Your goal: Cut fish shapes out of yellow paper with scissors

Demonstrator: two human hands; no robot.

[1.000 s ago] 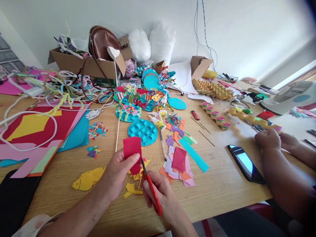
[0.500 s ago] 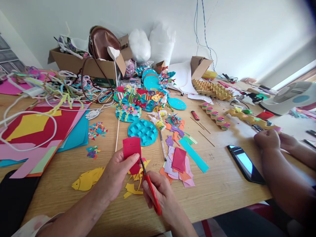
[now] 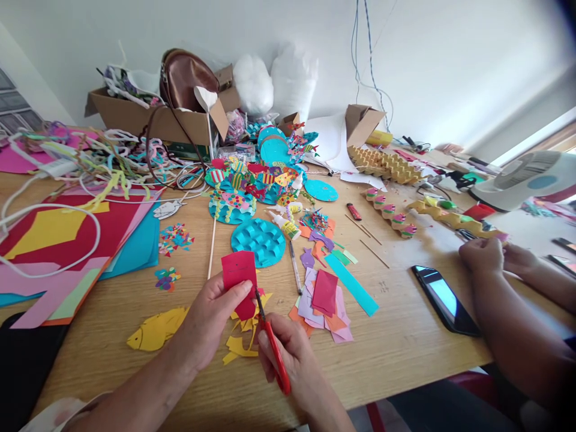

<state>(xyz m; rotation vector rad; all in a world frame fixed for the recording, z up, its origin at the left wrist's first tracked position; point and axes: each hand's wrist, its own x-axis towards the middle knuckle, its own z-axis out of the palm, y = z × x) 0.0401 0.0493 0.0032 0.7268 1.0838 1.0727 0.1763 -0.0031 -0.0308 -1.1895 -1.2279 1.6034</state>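
A piece of red paper [image 3: 238, 270] with faint drawn lines is pinched between the thumb and fingers of my left hand [image 3: 220, 306]. My right hand [image 3: 288, 345] grips red-handled scissors [image 3: 275, 354], whose dark blades point up at the paper's right edge. Below the paper lie yellow paper scraps [image 3: 238, 348]. Yellow fish cutouts [image 3: 155, 330] rest beside my left forearm. A round blue piece with raised paper loops [image 3: 258, 242] sits just beyond the paper, and a pen [image 3: 296, 268] lies to its right.
Coloured scraps [image 3: 324, 294], a blue strip [image 3: 352, 284] and a phone [image 3: 445, 300] lie to the right. Another person's hands [image 3: 483, 258] are at the far right. Large paper sheets [image 3: 112, 240] cover the left; a cardboard box [image 3: 135, 120] stands behind.
The view has shifted slightly. Both hands stay close together, with the red paper and scissors in nearly the same position.
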